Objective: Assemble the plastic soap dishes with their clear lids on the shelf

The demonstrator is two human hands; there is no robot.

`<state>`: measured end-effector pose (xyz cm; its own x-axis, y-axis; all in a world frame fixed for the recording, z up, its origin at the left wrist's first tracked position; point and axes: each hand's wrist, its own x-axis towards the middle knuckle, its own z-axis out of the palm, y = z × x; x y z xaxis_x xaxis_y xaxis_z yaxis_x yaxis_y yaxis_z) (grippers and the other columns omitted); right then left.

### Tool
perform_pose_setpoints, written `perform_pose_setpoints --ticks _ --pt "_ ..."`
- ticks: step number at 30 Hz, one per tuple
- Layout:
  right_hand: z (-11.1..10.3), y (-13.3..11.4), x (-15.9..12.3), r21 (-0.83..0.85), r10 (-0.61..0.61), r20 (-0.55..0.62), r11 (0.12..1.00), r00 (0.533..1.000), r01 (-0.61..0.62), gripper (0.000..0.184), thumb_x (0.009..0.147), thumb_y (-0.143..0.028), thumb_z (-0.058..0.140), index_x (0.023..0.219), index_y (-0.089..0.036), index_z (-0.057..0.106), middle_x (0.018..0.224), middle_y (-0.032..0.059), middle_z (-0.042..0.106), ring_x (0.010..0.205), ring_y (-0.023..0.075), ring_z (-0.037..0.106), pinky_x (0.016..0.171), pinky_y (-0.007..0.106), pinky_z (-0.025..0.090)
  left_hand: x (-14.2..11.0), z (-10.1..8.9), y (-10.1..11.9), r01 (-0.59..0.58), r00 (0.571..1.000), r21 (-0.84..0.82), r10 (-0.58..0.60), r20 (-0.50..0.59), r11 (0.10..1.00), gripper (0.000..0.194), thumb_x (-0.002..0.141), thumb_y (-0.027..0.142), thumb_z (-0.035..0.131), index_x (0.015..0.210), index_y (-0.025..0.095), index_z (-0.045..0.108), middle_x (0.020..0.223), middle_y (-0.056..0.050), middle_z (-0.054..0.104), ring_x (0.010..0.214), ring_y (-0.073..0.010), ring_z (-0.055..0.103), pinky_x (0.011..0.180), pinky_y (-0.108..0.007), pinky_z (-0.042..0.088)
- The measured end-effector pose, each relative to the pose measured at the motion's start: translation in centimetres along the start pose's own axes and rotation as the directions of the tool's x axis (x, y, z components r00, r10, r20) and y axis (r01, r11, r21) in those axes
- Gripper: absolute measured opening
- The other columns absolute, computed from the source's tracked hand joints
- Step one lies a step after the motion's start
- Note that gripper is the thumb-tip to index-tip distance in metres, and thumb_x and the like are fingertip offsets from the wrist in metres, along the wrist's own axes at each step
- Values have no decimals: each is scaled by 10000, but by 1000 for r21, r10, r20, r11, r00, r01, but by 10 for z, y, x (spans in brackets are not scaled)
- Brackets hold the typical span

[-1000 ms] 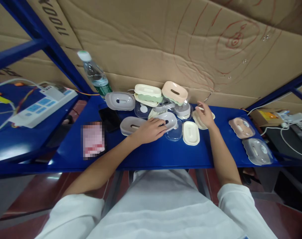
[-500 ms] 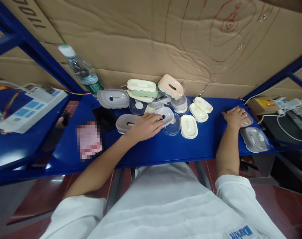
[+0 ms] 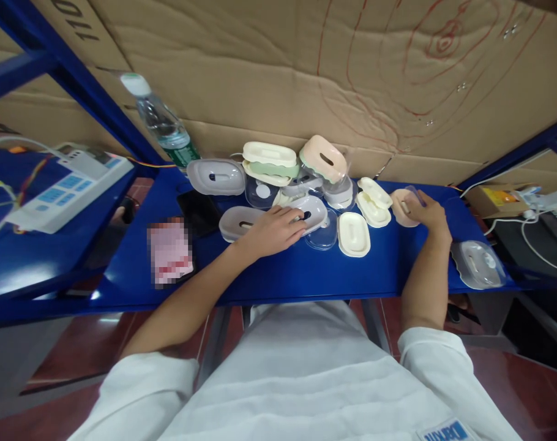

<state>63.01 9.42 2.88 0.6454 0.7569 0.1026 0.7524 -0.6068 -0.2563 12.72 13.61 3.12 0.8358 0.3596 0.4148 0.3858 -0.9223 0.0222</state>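
Observation:
My left hand [image 3: 277,231] lies over the near edge of a light grey slotted oval tray [image 3: 316,211], its fingers stretched out and curving down beside the slot. A second grey slotted tray [image 3: 236,222] is just left of that hand, partly covered by it. At the right, my right hand [image 3: 429,214] is closed on the side of a peach slotted oval box [image 3: 402,207], and clear plastic shows along its upper edge. Several cream oval pieces [image 3: 353,234] lie between the hands. A clear oval cover [image 3: 323,233] sits beside the grey tray.
Behind stand a stack of cream and green pieces [image 3: 270,160], another peach box [image 3: 324,158] and a grey tray [image 3: 216,176]. A water bottle [image 3: 166,125], a dark phone [image 3: 198,211] and a blurred pink item [image 3: 171,251] are left. A clear-covered box [image 3: 478,263] lies far right.
My right hand has moved left along the table with the peach box, away from the clear-covered box and toward the cream pieces. My left hand stays on the grey tray.

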Motion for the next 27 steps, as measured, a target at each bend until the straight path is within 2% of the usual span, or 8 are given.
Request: perform_pose_setpoints --ticks 5,9,12,14,18,22,24,27 --pt "9 -34 -13 29 -165 -30 986 986 166 648 1019 -593 597 1547 -221 630 1492 208 675 1315 388 624 1108 523 418 -1 2 -4 -9 1000 31 10 -19 999 295 1128 255 481 1058 187 759 1209 -95 744 1154 -251 704 958 -394 500" --pt "21 -73 -31 0 -387 -143 920 911 391 547 1088 -482 485 1533 -196 625 1534 182 651 1419 363 554 1183 542 366 -1 3 -3 -33 999 65 35 -31 997 266 1118 242 503 1057 187 755 1194 -93 746 1131 -251 712 944 -391 502" --pt "30 -101 -46 -24 -531 -121 846 839 532 551 1106 -474 412 1580 -236 564 1653 160 538 1525 356 445 1253 607 274 -1 3 -3 -40 999 70 42 -31 997 253 1117 243 513 1062 187 754 1209 -92 742 1118 -251 722 938 -391 509" --pt "32 -112 -54 -30 -583 -76 812 809 582 608 1100 -513 393 1657 -277 448 1769 141 365 1611 375 325 1272 698 195 -1 2 -3 -37 999 64 39 -34 997 244 1116 246 522 1067 186 753 1212 -92 743 1111 -250 726 934 -391 514" --pt "22 -108 -57 -19 -474 -53 881 879 473 689 1116 -552 336 1732 -252 257 1833 175 143 1660 391 213 1271 760 109 -1 0 -2 -25 999 66 27 -35 998 236 1110 239 532 1066 181 756 1211 -98 746 1115 -254 727 931 -395 516" --pt "0 -81 -48 -18 -123 65 992 990 125 715 1112 -619 359 1685 -190 354 1807 251 155 1628 459 228 1247 749 151 0 -2 0 -33 998 76 37 -46 997 227 1103 235 547 1059 177 761 1206 -101 752 1134 -258 721 941 -394 511" --pt "-10 -70 -45 -52 39 129 998 991 -33 704 1110 -627 325 1648 -182 421 1781 259 221 1597 469 291 1238 706 231 0 -1 0 -41 998 81 45 -51 996 223 1101 241 553 1063 177 764 1204 -101 753 1128 -258 720 946 -395 508" --pt "-24 -62 -44 -107 108 152 990 982 -93 669 1112 -591 312 1586 -160 506 1711 287 333 1552 449 376 1207 611 323 0 -1 0 -35 998 74 38 -44 997 228 1101 241 548 1067 183 766 1197 -100 750 1118 -254 718 947 -394 504"
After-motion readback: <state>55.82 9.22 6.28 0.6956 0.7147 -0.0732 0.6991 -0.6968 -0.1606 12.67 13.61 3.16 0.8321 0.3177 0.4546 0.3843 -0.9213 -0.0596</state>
